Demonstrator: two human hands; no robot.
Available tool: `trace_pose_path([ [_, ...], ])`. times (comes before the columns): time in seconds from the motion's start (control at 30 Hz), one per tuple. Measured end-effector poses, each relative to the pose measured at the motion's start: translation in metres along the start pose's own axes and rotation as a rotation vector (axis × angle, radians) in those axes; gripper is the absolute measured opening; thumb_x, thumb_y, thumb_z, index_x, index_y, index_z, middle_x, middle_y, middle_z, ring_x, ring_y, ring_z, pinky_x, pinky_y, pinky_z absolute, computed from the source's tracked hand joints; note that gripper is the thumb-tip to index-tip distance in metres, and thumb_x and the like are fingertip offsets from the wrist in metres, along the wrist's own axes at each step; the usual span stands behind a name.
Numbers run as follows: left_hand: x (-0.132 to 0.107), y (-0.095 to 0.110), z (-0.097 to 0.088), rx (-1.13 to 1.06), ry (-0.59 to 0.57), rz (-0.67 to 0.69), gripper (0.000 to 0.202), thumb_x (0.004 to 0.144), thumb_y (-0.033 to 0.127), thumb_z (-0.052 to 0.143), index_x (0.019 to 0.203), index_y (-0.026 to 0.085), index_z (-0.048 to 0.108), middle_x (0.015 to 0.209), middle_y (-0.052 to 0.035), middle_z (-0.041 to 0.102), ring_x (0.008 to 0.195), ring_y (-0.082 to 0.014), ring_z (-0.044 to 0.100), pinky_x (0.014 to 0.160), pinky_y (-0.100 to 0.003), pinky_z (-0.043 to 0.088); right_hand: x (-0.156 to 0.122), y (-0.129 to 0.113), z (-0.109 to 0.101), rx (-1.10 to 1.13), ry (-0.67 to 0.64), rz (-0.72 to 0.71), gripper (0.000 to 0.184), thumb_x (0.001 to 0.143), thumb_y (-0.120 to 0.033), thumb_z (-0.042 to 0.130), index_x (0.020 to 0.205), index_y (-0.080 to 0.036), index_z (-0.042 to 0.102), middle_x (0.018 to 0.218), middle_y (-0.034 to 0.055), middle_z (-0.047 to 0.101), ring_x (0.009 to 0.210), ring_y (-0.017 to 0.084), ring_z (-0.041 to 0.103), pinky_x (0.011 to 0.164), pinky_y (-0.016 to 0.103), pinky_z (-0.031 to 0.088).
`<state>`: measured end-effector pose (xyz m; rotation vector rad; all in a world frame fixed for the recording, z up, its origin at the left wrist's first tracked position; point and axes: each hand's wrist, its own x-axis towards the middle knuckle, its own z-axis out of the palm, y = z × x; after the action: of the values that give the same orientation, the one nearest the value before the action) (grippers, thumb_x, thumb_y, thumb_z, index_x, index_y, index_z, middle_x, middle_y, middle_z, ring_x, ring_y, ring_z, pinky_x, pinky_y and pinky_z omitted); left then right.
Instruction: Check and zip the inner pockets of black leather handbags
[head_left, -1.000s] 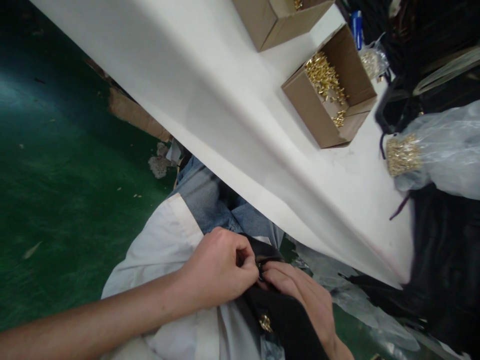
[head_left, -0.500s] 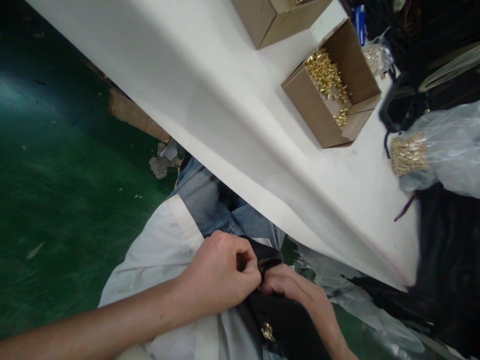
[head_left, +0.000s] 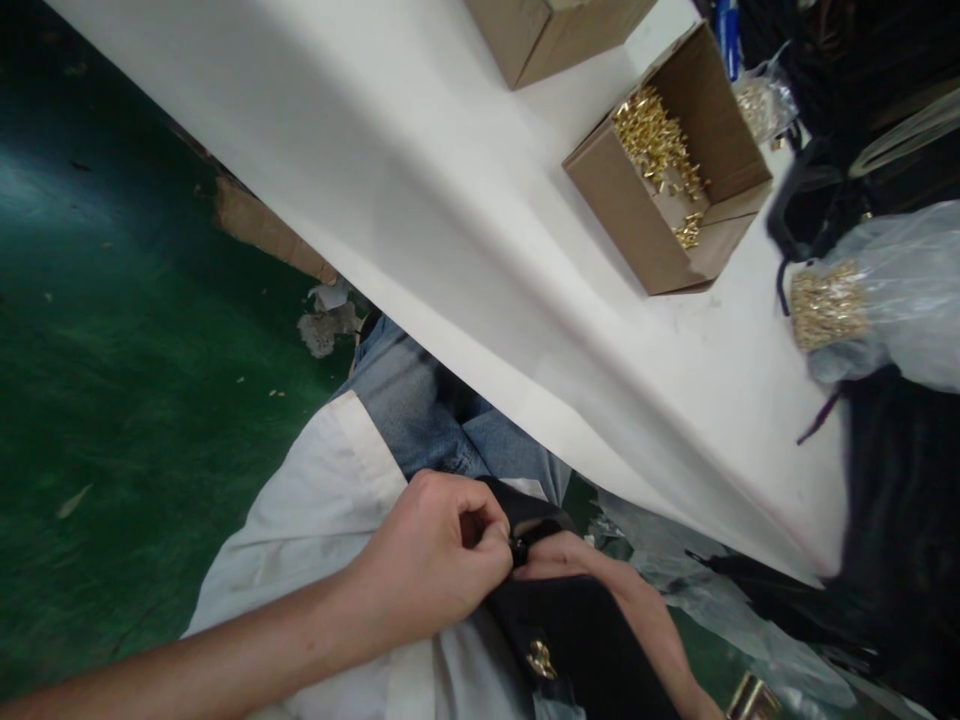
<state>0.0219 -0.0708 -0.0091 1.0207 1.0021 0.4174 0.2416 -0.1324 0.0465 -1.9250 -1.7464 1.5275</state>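
Observation:
A black bag (head_left: pixel 592 640) with a gold-coloured clasp (head_left: pixel 540 658) lies on my lap. My left hand (head_left: pixel 439 545) is closed, thumb and forefinger pinched on a small dark part (head_left: pixel 519 550) at the bag's upper edge. I cannot make out exactly what that part is. From the other side my right hand (head_left: pixel 600 580) grips the bag, its fingers bent by the same spot and its fingertips partly hidden. The two hands almost meet there.
On the white table (head_left: pixel 450 270) stands an open cardboard box (head_left: pixel 630 220) of small gold-coloured metal pieces, with a second box (head_left: pixel 551 35) behind. A clear plastic bag (head_left: pixel 911 290) of similar pieces lies right. A shiny gold-coloured object (head_left: pixel 752 698) shows at bottom right.
My left hand has shifted slightly left with its pinch kept. The bag's front shows a little more, and a gold-coloured object has come into view at bottom right.

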Motion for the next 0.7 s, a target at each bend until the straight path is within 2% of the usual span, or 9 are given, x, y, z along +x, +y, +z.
trace_pose_path([
  [0.07,-0.001,0.001,0.001,-0.012,-0.003,-0.019,0.019,0.081,0.014,0.062,0.071,0.018,0.078,0.065,0.0021,0.073,0.061,-0.0135,0.064,0.055,-0.023,0.041,-0.002,0.001,-0.003,0.033,0.038,0.1,0.022,0.103,-0.039,0.068,0.09,-0.028,0.082,0.081,-0.0026,0.077,0.074,0.017,0.076,0.07,0.018,0.059],
  [0.1,-0.001,0.002,0.001,-0.011,-0.009,-0.026,0.019,0.081,0.014,0.062,0.071,0.017,0.078,0.065,0.0022,0.072,0.061,-0.0134,0.064,0.054,-0.023,0.041,-0.003,0.002,-0.004,0.033,0.048,0.095,0.024,0.103,-0.041,0.069,0.088,-0.027,0.082,0.079,-0.0019,0.077,0.073,0.018,0.075,0.068,0.019,0.059],
  [0.17,-0.001,0.004,0.002,0.001,-0.022,-0.03,0.019,0.081,0.013,0.063,0.07,0.017,0.078,0.064,0.0025,0.071,0.06,-0.0129,0.062,0.053,-0.023,0.039,-0.004,0.002,-0.006,0.044,0.032,-0.036,0.026,0.104,-0.042,0.067,0.092,-0.026,0.083,0.085,0.0004,0.079,0.076,0.018,0.075,0.071,0.021,0.059],
  [0.27,-0.001,0.006,0.001,0.024,-0.031,-0.035,0.019,0.08,0.012,0.063,0.069,0.017,0.077,0.063,0.0025,0.071,0.059,-0.0126,0.063,0.053,-0.023,0.038,-0.004,0.003,-0.01,0.091,-0.033,-0.278,0.023,0.108,-0.037,0.063,0.109,-0.027,0.084,0.099,0.0021,0.079,0.086,0.017,0.076,0.079,0.022,0.059],
  [0.43,0.001,0.007,0.001,0.032,-0.039,-0.023,0.018,0.081,0.012,0.063,0.069,0.017,0.076,0.066,0.0021,0.073,0.063,-0.0136,0.066,0.057,-0.023,0.041,-0.007,0.005,-0.017,-0.052,-0.147,-0.245,0.021,0.111,-0.03,0.063,0.123,-0.03,0.08,0.111,0.0002,0.081,0.095,0.015,0.079,0.09,0.018,0.06],
  [0.5,0.001,0.007,0.002,0.023,-0.036,-0.023,0.018,0.081,0.012,0.062,0.069,0.017,0.076,0.066,0.002,0.072,0.063,-0.014,0.066,0.057,-0.023,0.041,-0.008,0.005,-0.017,-0.104,-0.103,-0.319,0.023,0.112,-0.031,0.06,0.125,-0.029,0.079,0.113,0.0013,0.082,0.097,0.015,0.08,0.091,0.017,0.061],
  [0.6,0.002,0.005,0.004,0.014,-0.036,-0.02,0.019,0.082,0.014,0.062,0.07,0.017,0.076,0.065,0.0021,0.071,0.062,-0.0138,0.065,0.056,-0.024,0.04,-0.011,0.003,-0.012,-0.141,0.07,-0.459,0.025,0.115,-0.034,0.054,0.125,-0.026,0.076,0.113,0.0051,0.082,0.102,0.016,0.081,0.094,0.016,0.061],
  [0.7,0.001,0.003,0.006,0.014,-0.038,-0.002,0.019,0.083,0.016,0.063,0.071,0.017,0.077,0.067,0.0018,0.073,0.063,-0.0139,0.065,0.057,-0.024,0.042,-0.015,-0.001,-0.001,-0.188,0.175,-0.468,0.022,0.115,-0.036,0.056,0.116,-0.026,0.075,0.106,0.004,0.081,0.096,0.014,0.081,0.091,0.014,0.06],
])
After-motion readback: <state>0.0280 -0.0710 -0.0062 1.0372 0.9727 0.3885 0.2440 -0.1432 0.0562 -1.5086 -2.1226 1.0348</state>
